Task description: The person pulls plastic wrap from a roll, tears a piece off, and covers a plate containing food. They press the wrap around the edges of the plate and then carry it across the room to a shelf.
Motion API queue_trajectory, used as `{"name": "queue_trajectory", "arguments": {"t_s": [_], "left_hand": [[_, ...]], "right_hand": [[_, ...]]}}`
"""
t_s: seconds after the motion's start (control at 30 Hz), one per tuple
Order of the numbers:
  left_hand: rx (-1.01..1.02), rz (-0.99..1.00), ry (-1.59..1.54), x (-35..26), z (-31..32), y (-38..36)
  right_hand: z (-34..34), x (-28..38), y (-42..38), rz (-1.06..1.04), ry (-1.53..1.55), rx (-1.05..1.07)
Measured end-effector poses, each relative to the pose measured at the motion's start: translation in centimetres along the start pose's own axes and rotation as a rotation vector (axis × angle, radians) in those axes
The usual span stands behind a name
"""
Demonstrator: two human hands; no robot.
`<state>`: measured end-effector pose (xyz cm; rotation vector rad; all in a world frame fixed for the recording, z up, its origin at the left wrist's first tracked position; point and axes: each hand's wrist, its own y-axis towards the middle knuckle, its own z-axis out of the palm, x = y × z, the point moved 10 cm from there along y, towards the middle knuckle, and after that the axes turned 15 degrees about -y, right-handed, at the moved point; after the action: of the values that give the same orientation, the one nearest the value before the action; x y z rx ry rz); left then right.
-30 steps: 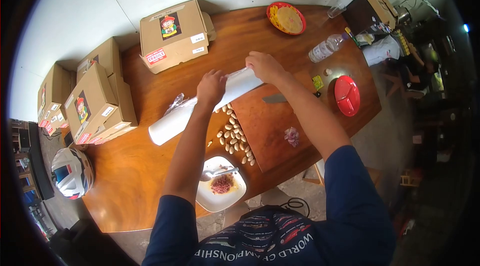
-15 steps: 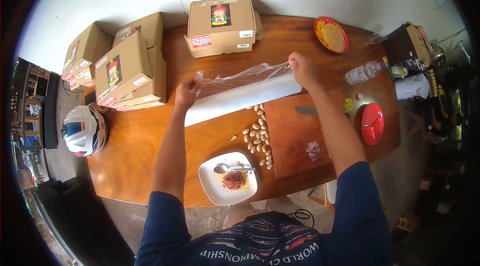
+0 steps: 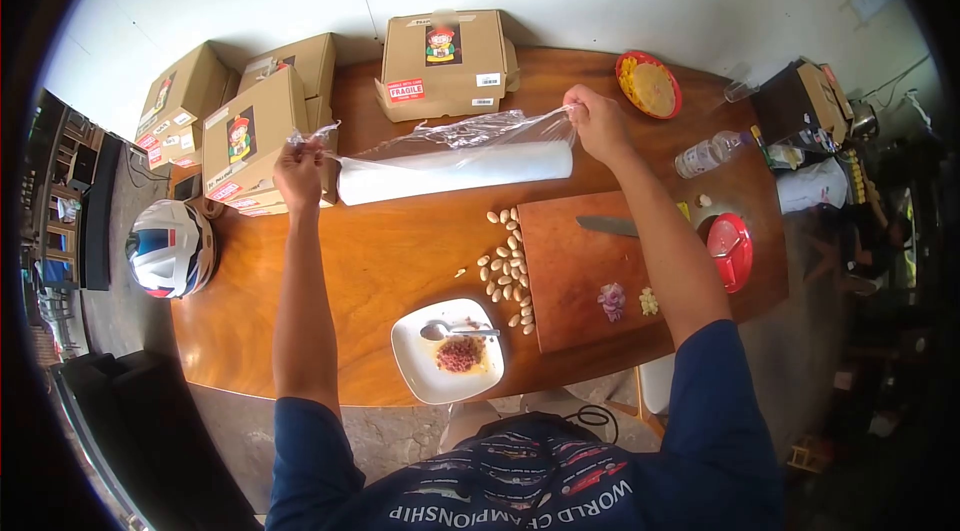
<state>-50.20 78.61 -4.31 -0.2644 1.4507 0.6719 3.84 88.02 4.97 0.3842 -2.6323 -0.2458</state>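
Clear plastic film [image 3: 470, 134] is stretched between my two hands, above and behind a thick white roll [image 3: 455, 174] lying on the wooden table [image 3: 300, 331]. My left hand [image 3: 300, 171] pinches one end of the film in front of the cardboard boxes. The other end is gripped by my right hand [image 3: 597, 123], beyond the back edge of the cutting board [image 3: 560, 271]. Between the hands the film is partly bunched and wrinkled.
Cardboard boxes [image 3: 445, 61] stand along the wall, and a helmet [image 3: 170, 249] is at the left. A knife [image 3: 607, 225] and chopped pieces lie on the board, beside several shells [image 3: 505, 271]. Also there: a white plate [image 3: 410, 356], bottle [image 3: 712, 154], red dish [image 3: 735, 251] and red bowl [image 3: 650, 86].
My left hand has moved left, and my right hand slightly left and up. The film between them is stretched wider. The roll sits further left and lies more level.
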Motion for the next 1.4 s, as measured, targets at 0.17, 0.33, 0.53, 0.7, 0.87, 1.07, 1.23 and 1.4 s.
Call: {"name": "queue_trajectory", "arguments": {"t_s": [0.17,0.33,0.53,0.7,0.87,1.07,1.23,1.4], "left_hand": [[-0.115,-0.02,-0.201,-3.5,-3.4,1.7],[-0.121,-0.023,-0.25,-6.3,-4.8,3.2],[-0.007,-0.114,-0.195,-8.5,-7.4,-2.9],[-0.082,-0.14,-0.098,-8.3,-13.4,-7.8],[-0.26,-0.062,-0.079,-7.5,-20.4,-8.4],[-0.345,-0.07,-0.096,-15.6,-25.4,-6.5],[0.058,-0.029,0.426,-10.9,-24.7,-12.8],[0.083,-0.029,1.146,-2.5,-29.6,-15.5]], "right_hand": [[-2.0,2.9,0.1,-0.108,0.021,-0.134],[-2.5,3.3,0.4,-0.096,0.081,-0.106],[-3.7,5.7,-4.4,-0.068,0.207,0.107],[-4.8,8.1,-12.6,-0.105,0.218,0.219],[-4.3,6.6,-16.7,-0.092,0.224,0.241],[-2.5,5.0,-12.9,-0.074,0.521,0.159],[-1.0,6.3,-12.0,-0.083,0.588,0.182],[-3.5,7.3,-13.0,-0.105,0.508,0.179]]}}
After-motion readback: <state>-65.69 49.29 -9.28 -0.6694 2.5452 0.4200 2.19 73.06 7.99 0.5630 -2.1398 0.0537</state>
